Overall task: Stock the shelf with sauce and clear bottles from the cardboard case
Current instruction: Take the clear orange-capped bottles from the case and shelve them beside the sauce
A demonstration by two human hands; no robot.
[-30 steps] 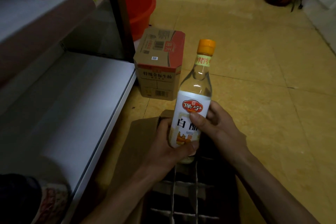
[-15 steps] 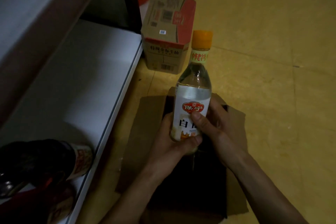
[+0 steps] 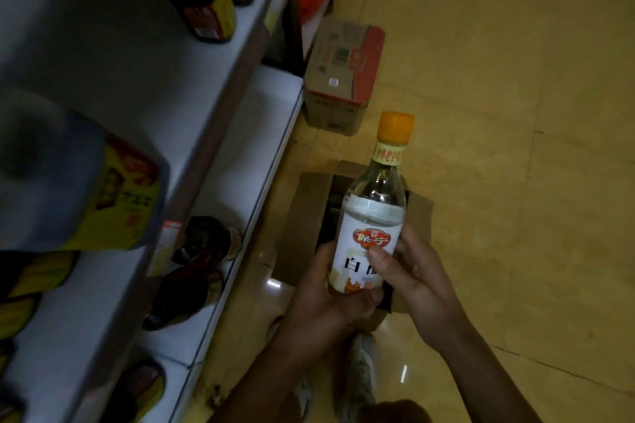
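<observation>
Both the left hand (image 3: 331, 295) and the right hand (image 3: 414, 273) grip the clear, orange-capped, white-labelled bottle (image 3: 372, 213), upright above the open brown cardboard case (image 3: 302, 216) on the yellow tiled floor (image 3: 498, 113), beside the white lower shelf (image 3: 251, 148) bearing dark sauce bottles (image 3: 202, 244).

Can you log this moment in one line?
stage: bottle held above case | left hand: grips bottle base | right hand: grips its middle | case: open | shelf: bottle not yet placed
</observation>
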